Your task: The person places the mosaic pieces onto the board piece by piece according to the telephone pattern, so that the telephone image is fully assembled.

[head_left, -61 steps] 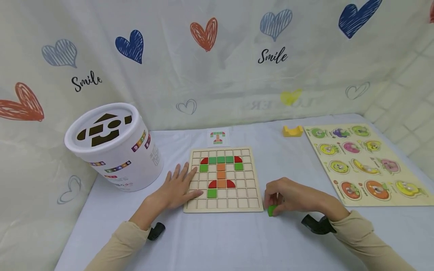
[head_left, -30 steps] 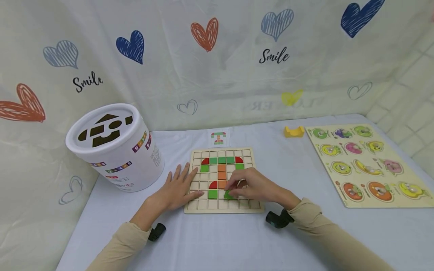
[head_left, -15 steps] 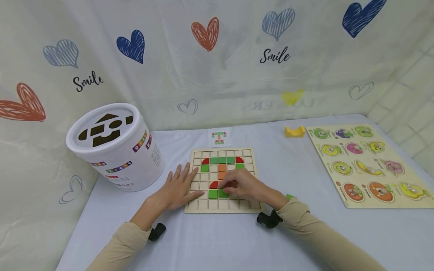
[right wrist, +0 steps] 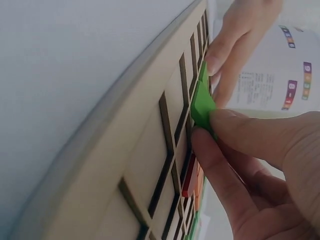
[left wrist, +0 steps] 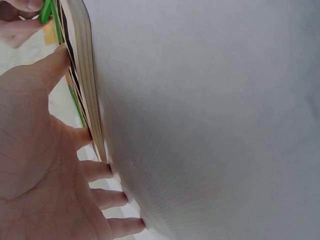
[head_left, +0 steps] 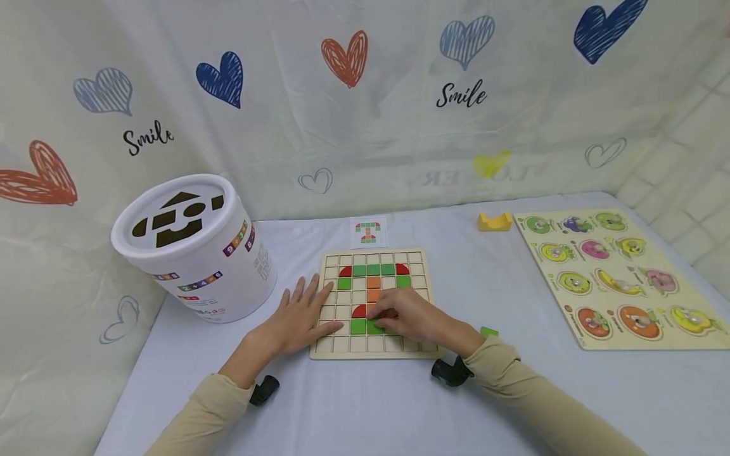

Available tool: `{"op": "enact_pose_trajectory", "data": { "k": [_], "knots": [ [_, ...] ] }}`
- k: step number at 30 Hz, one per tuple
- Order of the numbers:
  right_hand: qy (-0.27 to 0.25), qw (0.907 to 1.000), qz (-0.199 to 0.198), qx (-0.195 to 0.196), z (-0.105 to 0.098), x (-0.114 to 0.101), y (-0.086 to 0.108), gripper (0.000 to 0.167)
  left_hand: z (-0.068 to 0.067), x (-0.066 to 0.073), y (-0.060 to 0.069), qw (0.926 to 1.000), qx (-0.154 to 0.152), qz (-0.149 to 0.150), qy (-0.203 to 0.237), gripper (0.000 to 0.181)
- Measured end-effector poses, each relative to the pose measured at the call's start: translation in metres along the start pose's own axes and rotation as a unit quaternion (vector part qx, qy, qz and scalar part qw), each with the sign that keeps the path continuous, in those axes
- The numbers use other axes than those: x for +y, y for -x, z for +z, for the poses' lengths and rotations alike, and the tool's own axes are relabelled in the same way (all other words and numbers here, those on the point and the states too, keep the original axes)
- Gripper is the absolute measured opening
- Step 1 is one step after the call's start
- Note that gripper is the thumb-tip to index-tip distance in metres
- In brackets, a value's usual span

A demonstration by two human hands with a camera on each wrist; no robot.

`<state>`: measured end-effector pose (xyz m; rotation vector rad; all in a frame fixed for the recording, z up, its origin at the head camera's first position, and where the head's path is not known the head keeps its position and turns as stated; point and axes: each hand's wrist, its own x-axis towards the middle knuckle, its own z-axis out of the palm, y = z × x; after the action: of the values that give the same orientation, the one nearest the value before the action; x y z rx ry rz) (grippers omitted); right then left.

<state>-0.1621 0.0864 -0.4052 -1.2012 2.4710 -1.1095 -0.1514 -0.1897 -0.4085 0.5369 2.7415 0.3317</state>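
Observation:
My right hand (head_left: 413,315) pinches a green square tile (head_left: 374,327) between thumb and fingers over the gridded wooden board (head_left: 336,348). In the right wrist view this green tile (right wrist: 202,106) sits tilted at its cell, beside another green tile that lies in the grid. Spread flat, my left hand (head_left: 298,318) rests on the board's left edge, its fingers straight. Red quarter-round, green and orange tiles (head_left: 373,282) form a T-like pattern on the board. The right hand covers part of the lower pattern.
Behind the board lies a small pattern card (head_left: 368,232). A white bucket (head_left: 194,253) with a shape-slotted lid stands at left. A loose green piece (head_left: 488,332) lies beside the right wrist. Farther right are a yellow block (head_left: 494,221) and a fruit puzzle board (head_left: 616,316).
From the table right of the board, my right hand has carried the green tile left onto the grid, beside the lower green tile. The left hand has stayed put.

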Motion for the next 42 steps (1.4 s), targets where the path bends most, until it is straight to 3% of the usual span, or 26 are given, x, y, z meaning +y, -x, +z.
{"op": "enact_pose_trajectory", "data": {
  "k": [10, 20, 24, 30, 36, 42],
  "knots": [
    [0.11, 0.9937, -0.016, -0.01, 0.002, -0.01, -0.002, 0.016, 0.0, 0.001, -0.001, 1.0, -0.001, 0.0, -0.004, 0.091],
    [0.133, 0.9911, -0.012, -0.005, 0.007, -0.015, 0.002, 0.015, 0.001, 0.0, -0.001, 1.0, -0.001, -0.001, 0.0, 0.091],
    [0.142, 0.9895, -0.017, -0.023, 0.003, -0.015, 0.004, 0.019, 0.0, 0.0, -0.001, 1.0, -0.001, -0.003, -0.001, 0.091],
    [0.115, 0.9899, -0.033, -0.077, -0.014, -0.02, 0.011, 0.02, 0.0, 0.0, -0.001, 1.0, 0.0, -0.001, -0.001, 0.091],
    [0.08, 0.9914, 0.014, -0.102, -0.039, -0.015, 0.028, 0.02, 0.0, 0.0, -0.001, 1.0, -0.002, -0.003, -0.002, 0.091],
    [0.089, 0.9883, 0.063, -0.107, -0.069, -0.002, 0.051, 0.021, 0.0, 0.0, -0.001, 1.0, -0.002, -0.004, 0.002, 0.091]
  ]
}}
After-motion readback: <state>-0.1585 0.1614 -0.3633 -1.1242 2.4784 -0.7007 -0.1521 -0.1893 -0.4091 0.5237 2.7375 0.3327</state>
